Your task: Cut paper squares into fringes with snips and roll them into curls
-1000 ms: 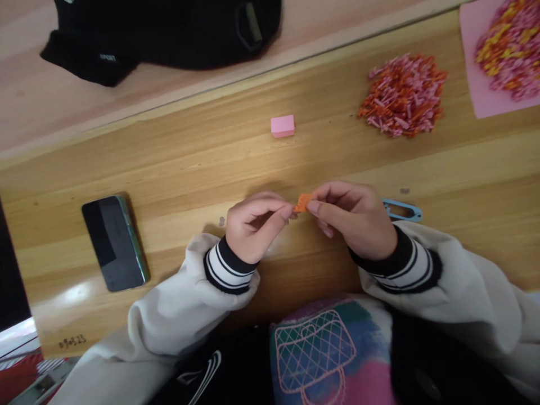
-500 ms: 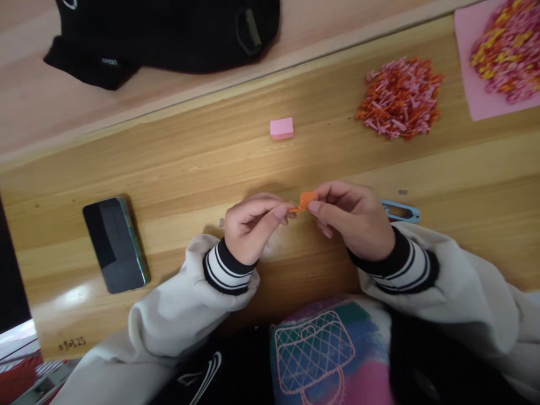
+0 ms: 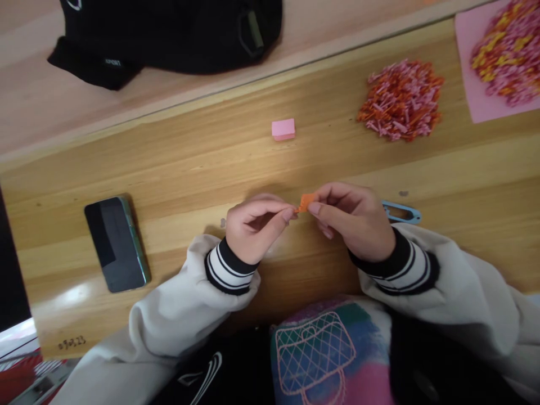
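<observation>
Over the wooden desk (image 3: 177, 163), my left hand (image 3: 253, 228) and my right hand (image 3: 356, 219) meet at their fingertips. Both pinch a small orange paper piece (image 3: 305, 201), one from each side. The fingers of both hands are curled closed. Most of the paper is hidden between the fingertips. A small stack of pink paper slips (image 3: 283, 129) lies farther back on the desk.
A pile of folded orange and pink paper pieces (image 3: 400, 100) sits at the right rear. A pink sheet (image 3: 476, 95) at the far right carries another pile. Blue snips (image 3: 400, 212) lie behind my right wrist. A phone (image 3: 117, 243) lies at left. A black bag (image 3: 169, 31) lies beyond the desk.
The orange paper has been turned slightly between the fingertips. Both hands stay in the same place.
</observation>
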`<state>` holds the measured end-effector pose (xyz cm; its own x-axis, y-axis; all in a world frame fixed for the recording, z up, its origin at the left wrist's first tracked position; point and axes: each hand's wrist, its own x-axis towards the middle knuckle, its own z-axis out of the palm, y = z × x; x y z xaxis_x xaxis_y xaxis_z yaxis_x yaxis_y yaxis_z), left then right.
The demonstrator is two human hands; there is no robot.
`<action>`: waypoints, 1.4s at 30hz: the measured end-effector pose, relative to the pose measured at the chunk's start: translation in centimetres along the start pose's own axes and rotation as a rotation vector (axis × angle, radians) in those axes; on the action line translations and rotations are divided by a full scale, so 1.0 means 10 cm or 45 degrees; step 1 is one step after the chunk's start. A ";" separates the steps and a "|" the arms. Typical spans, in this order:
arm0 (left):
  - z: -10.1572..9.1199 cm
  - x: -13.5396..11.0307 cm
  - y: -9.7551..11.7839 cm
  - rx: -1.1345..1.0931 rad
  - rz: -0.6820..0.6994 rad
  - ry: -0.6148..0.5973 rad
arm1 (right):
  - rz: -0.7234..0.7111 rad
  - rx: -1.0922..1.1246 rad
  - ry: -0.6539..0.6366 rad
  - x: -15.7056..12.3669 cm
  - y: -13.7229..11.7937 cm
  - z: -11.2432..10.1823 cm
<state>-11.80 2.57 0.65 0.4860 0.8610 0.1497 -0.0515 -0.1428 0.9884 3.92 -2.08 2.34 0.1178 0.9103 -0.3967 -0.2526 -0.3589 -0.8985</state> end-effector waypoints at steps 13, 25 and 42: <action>-0.01 0.00 0.01 0.029 -0.034 0.004 | -0.010 0.005 0.023 0.00 0.01 0.00; -0.01 0.00 0.01 0.053 -0.014 0.042 | -0.026 0.025 -0.018 0.00 0.01 0.00; 0.47 -0.11 0.03 -0.287 -0.174 0.318 | -0.281 -0.163 0.002 -0.05 -0.09 -0.33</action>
<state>-8.29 -0.74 0.66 0.2748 0.9615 -0.0100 -0.2058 0.0689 0.9762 7.20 -2.92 2.72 0.1579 0.9692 -0.1889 -0.0967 -0.1752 -0.9798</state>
